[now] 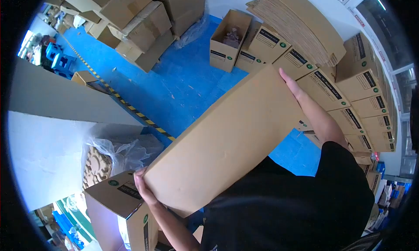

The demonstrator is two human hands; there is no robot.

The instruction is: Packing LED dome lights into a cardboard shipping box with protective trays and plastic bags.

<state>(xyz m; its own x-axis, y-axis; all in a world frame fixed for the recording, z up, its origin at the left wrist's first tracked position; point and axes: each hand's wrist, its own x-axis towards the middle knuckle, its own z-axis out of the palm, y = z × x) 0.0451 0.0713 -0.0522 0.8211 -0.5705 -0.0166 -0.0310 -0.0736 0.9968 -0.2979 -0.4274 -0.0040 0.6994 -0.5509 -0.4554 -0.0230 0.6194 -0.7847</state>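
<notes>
Presently holding a long brown carton (222, 142) aslant before the black-clad torso (283, 198), from near left to far right. At near left, gripping its end corner with the left hand (142, 185) curled over the edge, just beside a labelled carton (118, 187). Across the middle, showing a plain broad face with straight edges; judged stiff along the edges, liable to cave under mid-face pressure. Weight undeterminable, contents hidden; judged awkward by length and only mildly slippery, being matte board. At far right, steadying the opposite end with the right hand (291, 83) extended along the edge, fingers partly hidden. Advisable to take hold low at both ends, under the bottom edges, rather than rely on flat palms. Beyond, bordered by stacked cartons (324, 90) at right and, farthest, an open box (217, 63).
</notes>
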